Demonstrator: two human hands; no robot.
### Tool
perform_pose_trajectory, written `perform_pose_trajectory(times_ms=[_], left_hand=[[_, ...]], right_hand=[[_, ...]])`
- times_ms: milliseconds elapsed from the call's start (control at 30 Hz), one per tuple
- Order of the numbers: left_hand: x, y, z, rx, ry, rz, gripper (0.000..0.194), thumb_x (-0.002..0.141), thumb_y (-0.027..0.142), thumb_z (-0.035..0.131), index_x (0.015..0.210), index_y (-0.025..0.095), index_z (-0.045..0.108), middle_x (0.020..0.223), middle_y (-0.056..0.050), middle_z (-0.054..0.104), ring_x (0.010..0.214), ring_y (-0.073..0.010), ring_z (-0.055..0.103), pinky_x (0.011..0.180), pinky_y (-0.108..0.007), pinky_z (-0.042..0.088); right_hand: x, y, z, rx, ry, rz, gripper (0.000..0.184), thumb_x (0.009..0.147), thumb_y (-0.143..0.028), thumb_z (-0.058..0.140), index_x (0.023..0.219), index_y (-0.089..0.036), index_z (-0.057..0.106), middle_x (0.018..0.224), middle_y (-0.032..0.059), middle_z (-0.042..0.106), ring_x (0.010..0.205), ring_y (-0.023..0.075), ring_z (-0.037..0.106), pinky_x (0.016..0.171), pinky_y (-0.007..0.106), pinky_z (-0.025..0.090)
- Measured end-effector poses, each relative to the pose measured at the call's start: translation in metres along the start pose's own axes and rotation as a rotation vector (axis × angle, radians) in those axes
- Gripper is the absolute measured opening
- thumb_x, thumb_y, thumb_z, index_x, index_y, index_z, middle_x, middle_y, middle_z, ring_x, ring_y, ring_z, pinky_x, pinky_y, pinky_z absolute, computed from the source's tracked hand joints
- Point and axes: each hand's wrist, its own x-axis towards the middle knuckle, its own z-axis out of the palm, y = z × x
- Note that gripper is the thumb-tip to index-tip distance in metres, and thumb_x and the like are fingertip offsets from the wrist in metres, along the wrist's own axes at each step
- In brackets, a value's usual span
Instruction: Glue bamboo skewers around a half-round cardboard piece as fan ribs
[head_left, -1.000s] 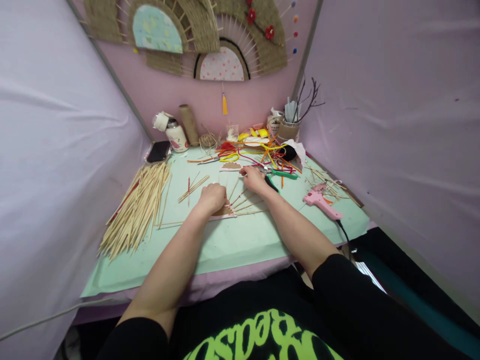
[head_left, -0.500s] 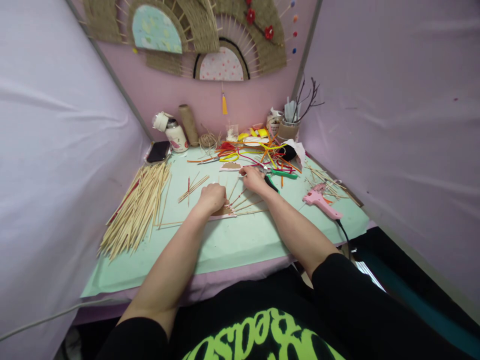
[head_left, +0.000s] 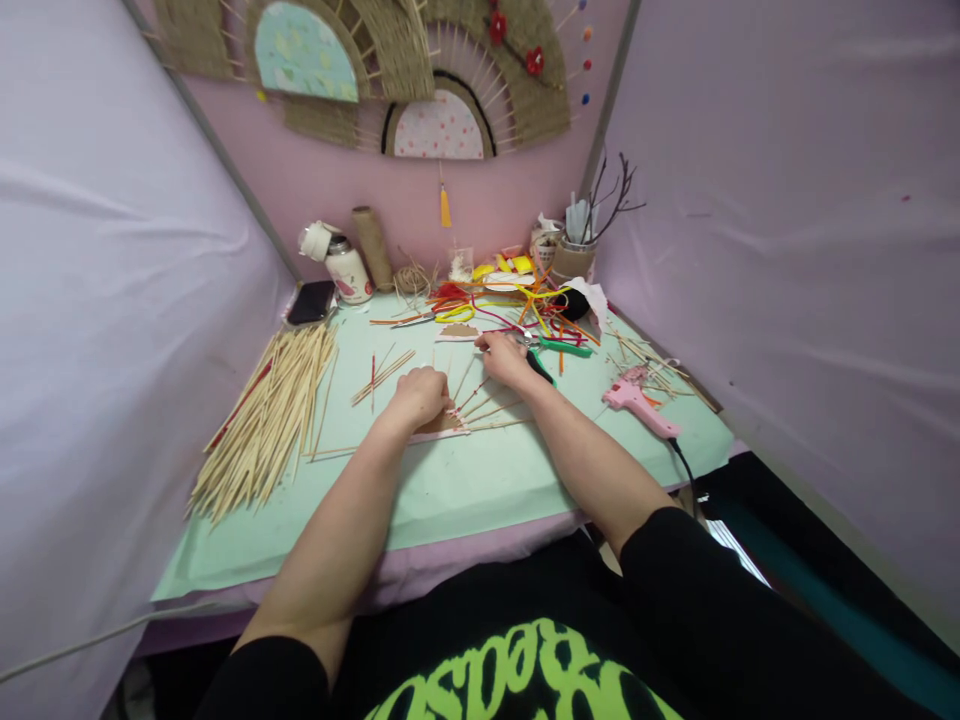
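Note:
My left hand (head_left: 418,393) rests with curled fingers on a small fan of thin wooden sticks (head_left: 480,408) fixed to a brown card base on the mint-green mat (head_left: 465,480). My right hand (head_left: 504,356) is closed in a pinch at the far tips of those sticks, and what it pinches is too small to make out. Green-handled pliers (head_left: 559,350) lie just right of my right hand.
A big pile of bamboo sticks (head_left: 266,420) lies at the left. A pink glue gun (head_left: 636,402) with a black cord sits at the right. Coloured pipe cleaners (head_left: 525,305), a phone (head_left: 311,301), a bottle (head_left: 346,275) and a cup of tools (head_left: 574,255) crowd the back. Woven fans (head_left: 442,95) hang on the wall.
The view has shifted slightly, so everything sits a little higher and to the left. Both hands stay on the stick fan in the same pose.

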Motion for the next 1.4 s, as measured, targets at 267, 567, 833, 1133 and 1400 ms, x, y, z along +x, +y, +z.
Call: perform_pose_trajectory(times_ms=[267, 567, 833, 1133, 1400], left_hand=[[-0.01, -0.001, -0.013, -0.135, -0.006, -0.03, 0.017, 0.078, 0.031, 0.065, 0.088, 0.019, 0.073, 0.089, -0.007, 0.074, 0.088, -0.0219, 0.068, 0.075, -0.028, 0.049], [-0.017, 0.0, -0.021, -0.181, -0.056, -0.043, 0.015, 0.075, 0.031, 0.071, 0.085, 0.019, 0.072, 0.082, -0.004, 0.073, 0.083, -0.0201, 0.068, 0.07, -0.026, 0.046], [-0.011, -0.002, -0.016, -0.129, -0.064, -0.049, 0.018, 0.075, 0.035, 0.072, 0.086, 0.02, 0.073, 0.093, -0.005, 0.073, 0.088, -0.0208, 0.067, 0.07, -0.025, 0.046], [-0.001, -0.005, -0.003, -0.056, -0.019, -0.024, 0.022, 0.074, 0.038, 0.073, 0.089, 0.022, 0.075, 0.105, -0.008, 0.071, 0.102, -0.026, 0.065, 0.08, -0.03, 0.048], [0.0, -0.004, -0.001, -0.019, 0.004, -0.025, 0.024, 0.075, 0.039, 0.072, 0.091, 0.022, 0.075, 0.108, -0.01, 0.07, 0.104, -0.0273, 0.064, 0.08, -0.031, 0.049]], right_hand=[[-0.001, 0.0, 0.001, -0.002, -0.003, -0.011, 0.042, 0.087, -0.008, 0.042, 0.117, -0.027, 0.065, 0.129, 0.0059, 0.061, 0.121, 0.0285, 0.046, 0.099, 0.047, 0.035], [-0.002, 0.001, 0.001, -0.011, -0.002, -0.01, 0.044, 0.086, -0.008, 0.042, 0.118, -0.026, 0.066, 0.13, 0.0065, 0.062, 0.121, 0.029, 0.047, 0.098, 0.048, 0.037], [0.0, 0.001, 0.003, -0.002, -0.005, -0.006, 0.042, 0.086, -0.008, 0.042, 0.116, -0.026, 0.065, 0.13, 0.0059, 0.061, 0.121, 0.0289, 0.045, 0.098, 0.047, 0.034], [0.002, 0.003, 0.005, -0.004, -0.005, -0.003, 0.041, 0.087, -0.008, 0.042, 0.114, -0.025, 0.066, 0.129, 0.0067, 0.062, 0.12, 0.0293, 0.046, 0.098, 0.047, 0.035], [0.002, 0.004, 0.006, 0.011, 0.019, -0.033, 0.04, 0.085, -0.008, 0.043, 0.112, -0.024, 0.067, 0.126, 0.007, 0.063, 0.117, 0.0288, 0.047, 0.097, 0.046, 0.036]])
